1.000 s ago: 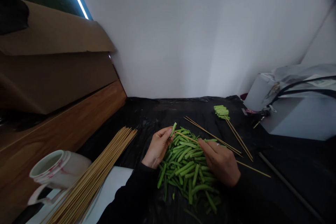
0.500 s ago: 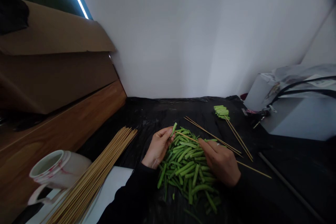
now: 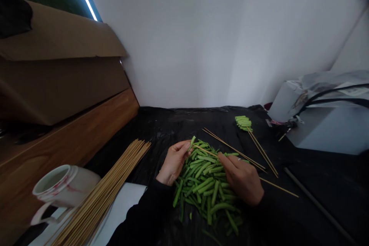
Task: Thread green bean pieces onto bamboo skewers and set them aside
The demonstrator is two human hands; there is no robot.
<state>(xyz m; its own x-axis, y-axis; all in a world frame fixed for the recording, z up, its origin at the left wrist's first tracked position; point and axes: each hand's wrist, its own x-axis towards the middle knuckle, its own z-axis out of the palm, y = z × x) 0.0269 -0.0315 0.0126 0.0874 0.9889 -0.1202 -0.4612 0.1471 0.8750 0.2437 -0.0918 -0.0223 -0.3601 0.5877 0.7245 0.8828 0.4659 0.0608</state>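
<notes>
My left hand (image 3: 175,159) pinches a short piece of green bean (image 3: 191,143) between thumb and fingers. A thin bamboo skewer (image 3: 206,151) is gripped in my right hand (image 3: 243,177), its front end at the bean piece; whether it has pierced the bean I cannot tell. The skewer's rear end sticks out to the right beyond my hand. Under and between both hands lies a heap of cut green beans (image 3: 206,184). Two loose skewers (image 3: 230,147) lie just behind my right hand. Farther back sits a row of bean pieces (image 3: 243,122) threaded on two skewers.
A thick bundle of skewers (image 3: 106,188) rests at the left over a white sheet (image 3: 129,196), beside a white mug (image 3: 67,182). A cardboard box (image 3: 63,77) stands far left. At right are a white box (image 3: 328,123) and a dark rod (image 3: 317,203) on black plastic (image 3: 173,117).
The bean piece in my left hand has shifted very slightly down and right. My right hand and the skewer stay almost where they were.
</notes>
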